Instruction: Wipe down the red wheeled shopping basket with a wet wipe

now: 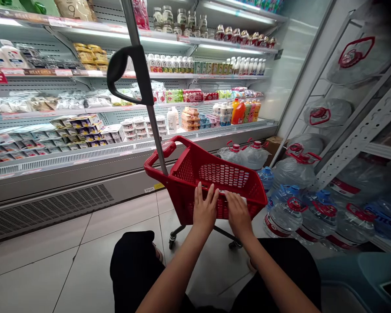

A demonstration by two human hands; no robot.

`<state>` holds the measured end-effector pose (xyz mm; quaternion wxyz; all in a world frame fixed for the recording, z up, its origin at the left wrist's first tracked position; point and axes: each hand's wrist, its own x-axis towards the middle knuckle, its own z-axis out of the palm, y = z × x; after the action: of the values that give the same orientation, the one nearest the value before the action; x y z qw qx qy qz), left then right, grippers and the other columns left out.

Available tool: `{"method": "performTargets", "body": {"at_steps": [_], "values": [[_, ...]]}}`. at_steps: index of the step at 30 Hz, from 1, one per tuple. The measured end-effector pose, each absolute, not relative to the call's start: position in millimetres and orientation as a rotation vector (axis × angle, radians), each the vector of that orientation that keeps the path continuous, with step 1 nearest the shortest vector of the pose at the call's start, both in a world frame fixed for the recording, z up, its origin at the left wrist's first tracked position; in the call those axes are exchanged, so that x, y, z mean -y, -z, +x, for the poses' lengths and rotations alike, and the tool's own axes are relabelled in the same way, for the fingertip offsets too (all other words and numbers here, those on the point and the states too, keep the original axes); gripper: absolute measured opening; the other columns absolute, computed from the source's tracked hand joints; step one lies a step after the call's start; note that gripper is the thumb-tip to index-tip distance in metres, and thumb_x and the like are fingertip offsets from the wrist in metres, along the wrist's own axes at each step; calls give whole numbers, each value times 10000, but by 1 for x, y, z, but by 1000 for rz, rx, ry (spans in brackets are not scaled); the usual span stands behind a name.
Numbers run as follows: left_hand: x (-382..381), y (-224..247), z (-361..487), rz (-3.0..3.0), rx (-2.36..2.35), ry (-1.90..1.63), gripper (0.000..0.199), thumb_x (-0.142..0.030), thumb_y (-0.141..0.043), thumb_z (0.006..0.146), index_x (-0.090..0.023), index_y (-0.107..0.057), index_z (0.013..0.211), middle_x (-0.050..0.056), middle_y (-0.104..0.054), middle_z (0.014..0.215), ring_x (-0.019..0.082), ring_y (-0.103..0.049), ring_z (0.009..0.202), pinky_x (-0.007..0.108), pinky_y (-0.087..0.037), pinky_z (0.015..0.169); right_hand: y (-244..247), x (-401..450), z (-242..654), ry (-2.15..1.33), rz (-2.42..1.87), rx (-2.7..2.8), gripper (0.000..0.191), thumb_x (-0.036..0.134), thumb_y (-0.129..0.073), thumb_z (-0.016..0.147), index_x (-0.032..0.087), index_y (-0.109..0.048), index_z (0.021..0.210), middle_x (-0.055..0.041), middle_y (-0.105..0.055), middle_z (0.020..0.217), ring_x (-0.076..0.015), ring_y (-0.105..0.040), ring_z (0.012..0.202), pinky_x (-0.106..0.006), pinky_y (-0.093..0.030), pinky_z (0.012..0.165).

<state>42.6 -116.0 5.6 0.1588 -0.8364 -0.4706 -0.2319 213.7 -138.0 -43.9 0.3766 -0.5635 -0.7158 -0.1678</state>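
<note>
A red plastic shopping basket cart (215, 161) stands on small wheels in front of my knees, with a tall grey pole and black handle (130, 76) rising at its left. My left hand (204, 209) rests with spread fingers against the near rim of the basket. Beside it, my right hand (239, 215) bends its fingers over the same rim. A bit of white, cloth-like material (244, 200) shows under and beside the right fingers; most of it is hidden. Through the basket's openings I make out no goods inside.
A refrigerated shelf unit (133, 148) full of bottles, cartons and yoghurt packs runs along the back. On the right, several large water jugs (283, 217) crowd the floor beside a white metal rack (361, 126). A grey-green object (355, 274) sits at lower right.
</note>
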Motion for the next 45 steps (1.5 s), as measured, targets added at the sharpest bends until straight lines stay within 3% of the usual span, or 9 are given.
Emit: {"method": "performTargets", "body": {"at_steps": [4,9,19,23,28,33,36,41,45], "values": [[115,-6,39,-2426,1286,682,809,-152,-572,840,-253,-366,1615,-23,-254,1716,404,10,1594,665,-227,1271,34,130,190,383,-1403,1894,672,82,-328,972,179,-302,1636,-109,-552,1529,-255,-472,1429,-489,-388,1208],[113,-13,14,-2446,1266,664,805,-148,-580,835,-281,-387,1605,-67,-220,1722,368,62,1598,605,-211,1299,38,149,233,370,-1403,1952,671,83,-299,989,252,-302,1639,-63,-559,1529,-224,-495,1422,-468,-395,1206],[124,-8,13,-2344,1474,769,773,-236,-726,774,-356,-530,1511,47,-481,1598,481,16,1577,780,-129,1227,53,182,243,352,-1438,1827,583,146,-415,985,273,-481,1550,-57,-685,1380,-249,-649,1240,-456,-529,1058],[123,-1,14,-2364,1455,777,732,-260,-729,779,-332,-562,1489,35,-390,1662,488,59,1573,792,-128,1223,35,164,188,317,-1319,1939,686,49,-400,924,242,-435,1581,-59,-653,1427,-235,-654,1246,-423,-542,1053],[119,-7,-11,-2415,1397,746,769,-298,-701,836,-318,-461,1565,-11,-196,1736,457,175,1562,743,-145,1243,21,163,158,313,-1256,2019,744,3,-369,920,229,-335,1628,-47,-595,1495,-220,-625,1300,-398,-531,1086],[98,-11,-26,-2432,1475,752,592,-373,-517,1005,-396,-399,1584,-57,-182,1738,401,139,1583,706,-167,1245,29,188,180,291,-1283,2029,826,-39,-312,892,263,-234,1657,-26,-532,1553,-192,-552,1390,-385,-508,1124],[79,-7,-19,-2339,1647,792,557,-467,-460,1036,-331,-434,1575,8,-185,1740,378,45,1600,666,-190,1253,37,202,189,328,-1312,2022,816,-28,-301,907,269,-206,1661,-38,-523,1560,-198,-548,1396,-412,-487,1150],[69,3,10,-2208,1865,837,715,-543,-429,1031,-78,-405,1574,202,-173,1719,398,-46,1594,621,-195,1263,41,207,182,396,-1297,2045,813,-29,-295,913,266,-189,1664,-31,-518,1563,-201,-534,1410,-422,-437,1199],[82,13,29,-2270,1861,822,614,-437,-415,1048,-127,-420,1577,168,-145,1729,381,-12,1597,631,-184,1264,37,195,169,451,-1317,2060,805,-39,-315,926,229,-153,1668,-54,-514,1566,-206,-540,1404,-402,-473,1166]]}}
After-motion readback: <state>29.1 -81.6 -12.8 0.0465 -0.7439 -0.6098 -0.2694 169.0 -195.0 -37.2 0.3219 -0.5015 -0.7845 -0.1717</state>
